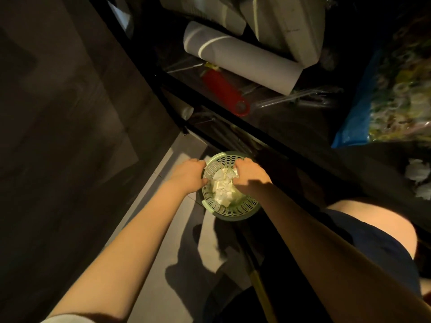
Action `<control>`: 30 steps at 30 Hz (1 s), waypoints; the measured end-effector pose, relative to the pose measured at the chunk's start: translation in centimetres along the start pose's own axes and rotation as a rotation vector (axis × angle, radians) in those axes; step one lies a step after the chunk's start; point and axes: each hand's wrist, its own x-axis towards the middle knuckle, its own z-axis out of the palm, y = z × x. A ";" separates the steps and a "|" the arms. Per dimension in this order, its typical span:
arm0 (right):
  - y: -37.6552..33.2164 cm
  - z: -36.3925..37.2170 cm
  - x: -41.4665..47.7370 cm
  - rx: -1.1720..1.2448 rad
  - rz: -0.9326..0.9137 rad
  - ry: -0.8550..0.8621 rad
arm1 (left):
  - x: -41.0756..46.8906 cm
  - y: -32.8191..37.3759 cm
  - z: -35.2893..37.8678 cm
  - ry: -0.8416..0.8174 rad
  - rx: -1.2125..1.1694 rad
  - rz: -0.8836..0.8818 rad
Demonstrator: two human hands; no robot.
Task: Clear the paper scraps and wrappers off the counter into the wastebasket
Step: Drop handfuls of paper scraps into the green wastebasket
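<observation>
Plainly, wastebasket (233, 212) stands on floor against dark counter (298, 134) front, white paper scraps (222, 187) heaped inside. Left hand (189, 174) clasps left rim, likely steadying basket or readying lift toward counter. Right hand (250, 174) curled at opposite rim; holding rim or scrap, cannot tell. Crumpled scraps (418, 176) lie on counter at right: job unfinished. Paper roll (240, 59), red tool (224, 92) beyond.

Long white paper roll (242, 59) lies slanted on a dark shelf (268, 141). Red tool (221, 89) with a ring end lies just below it, roughly parallel. Clear plastic strips (300, 99) to the right of the tool. Pale cushion-like shapes (286, 24) at top, blurred. Blue bag (349, 129) with patterned contents at right. Grey floor tile (163, 241) below, dark wood panel (58, 113) at left.
</observation>
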 end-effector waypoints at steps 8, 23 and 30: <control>-0.7 0.4 -0.6 -0.033 -0.020 -0.210 | -1.5 -0.9 -0.4 -0.013 -0.039 -0.013; -1.8 -3.9 -4.7 0.060 -0.040 -0.065 | -6.4 1.3 -4.0 -0.036 -0.065 -0.050; -4.0 -7.6 -9.2 -0.021 -0.115 -0.008 | -10.2 2.2 -7.8 0.065 -0.043 -0.068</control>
